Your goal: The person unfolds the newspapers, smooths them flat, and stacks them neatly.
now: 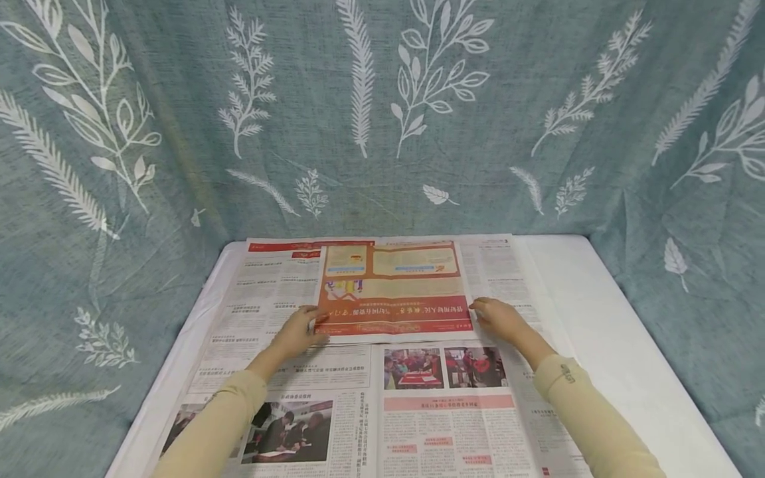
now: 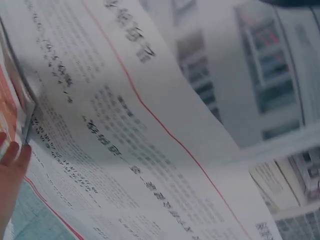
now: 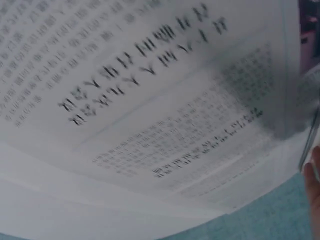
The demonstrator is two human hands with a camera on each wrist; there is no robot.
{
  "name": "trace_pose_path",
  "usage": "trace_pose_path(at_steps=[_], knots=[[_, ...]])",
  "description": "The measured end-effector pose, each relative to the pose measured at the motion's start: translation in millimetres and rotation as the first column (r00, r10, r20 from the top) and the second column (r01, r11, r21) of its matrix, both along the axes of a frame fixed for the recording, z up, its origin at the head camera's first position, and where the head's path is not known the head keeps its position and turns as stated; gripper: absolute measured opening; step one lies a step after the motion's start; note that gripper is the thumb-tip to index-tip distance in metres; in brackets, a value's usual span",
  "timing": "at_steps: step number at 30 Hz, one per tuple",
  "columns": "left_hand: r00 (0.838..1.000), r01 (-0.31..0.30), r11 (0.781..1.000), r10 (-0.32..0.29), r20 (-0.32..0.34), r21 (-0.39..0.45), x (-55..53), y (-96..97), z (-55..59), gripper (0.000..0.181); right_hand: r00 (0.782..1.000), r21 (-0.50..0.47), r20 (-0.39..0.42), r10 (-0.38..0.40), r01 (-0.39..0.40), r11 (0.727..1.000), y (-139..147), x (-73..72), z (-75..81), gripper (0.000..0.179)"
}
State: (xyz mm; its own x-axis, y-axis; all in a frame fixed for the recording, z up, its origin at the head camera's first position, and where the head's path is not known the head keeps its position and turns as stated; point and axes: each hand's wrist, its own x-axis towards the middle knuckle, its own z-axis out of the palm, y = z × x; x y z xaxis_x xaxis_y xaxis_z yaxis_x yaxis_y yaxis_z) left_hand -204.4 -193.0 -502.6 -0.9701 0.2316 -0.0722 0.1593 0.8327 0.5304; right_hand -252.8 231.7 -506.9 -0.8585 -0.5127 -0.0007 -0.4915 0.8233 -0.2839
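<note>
A folded newspaper [image 1: 394, 289] with an orange and red printed page lies over larger spread newspaper sheets [image 1: 439, 431]. My left hand [image 1: 301, 330] is at its lower left edge, fingers and thumb apart. In the left wrist view, fingertips [image 2: 22, 157] touch the folded edge, which shows several layers. My right hand [image 1: 497, 317] is at the opposite edge, fingertips against the paper's side. The right wrist view shows only part of those fingers [image 3: 312, 180] beside the layered edge. My right thumb is hard to make out.
The spread sheets cover much of a white table [image 1: 621, 358], whose white surface shows along the right. A blue-green curtain [image 1: 335, 119] with white leaf patterns hangs behind and on both sides. Printed photos [image 1: 289, 431] show on the lower sheets.
</note>
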Motion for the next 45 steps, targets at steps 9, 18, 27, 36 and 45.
trace_pose_path(at_steps=[9,18,27,36,45], knots=[[0.967,0.254,0.952,-0.255,0.021,-0.173,6.2,-4.5,-5.6,0.066,0.991,0.023,0.114,0.070,-0.073,0.997,0,7.0,-13.4,0.068],[0.952,0.300,0.930,-0.306,0.008,-0.213,1.8,-3.9,-5.8,0.048,0.994,0.002,0.093,0.054,-0.055,0.998,6,6.9,-22.9,0.067],[0.982,0.189,0.959,-0.191,0.014,-0.209,0.8,2.3,-6.6,0.037,0.996,0.005,0.008,0.092,-0.092,0.996,9,13.1,-29.8,0.044],[0.992,0.123,0.991,-0.122,0.030,-0.048,-2.2,-5.3,-5.2,0.025,0.998,-0.100,0.054,0.011,-0.006,0.995,5,5.2,-22.3,0.032],[0.991,0.036,0.975,-0.063,0.116,0.219,-6.3,-20.0,-4.3,0.019,0.991,-0.173,0.121,0.058,-0.036,0.984,7,-13.3,-17.6,0.012]])
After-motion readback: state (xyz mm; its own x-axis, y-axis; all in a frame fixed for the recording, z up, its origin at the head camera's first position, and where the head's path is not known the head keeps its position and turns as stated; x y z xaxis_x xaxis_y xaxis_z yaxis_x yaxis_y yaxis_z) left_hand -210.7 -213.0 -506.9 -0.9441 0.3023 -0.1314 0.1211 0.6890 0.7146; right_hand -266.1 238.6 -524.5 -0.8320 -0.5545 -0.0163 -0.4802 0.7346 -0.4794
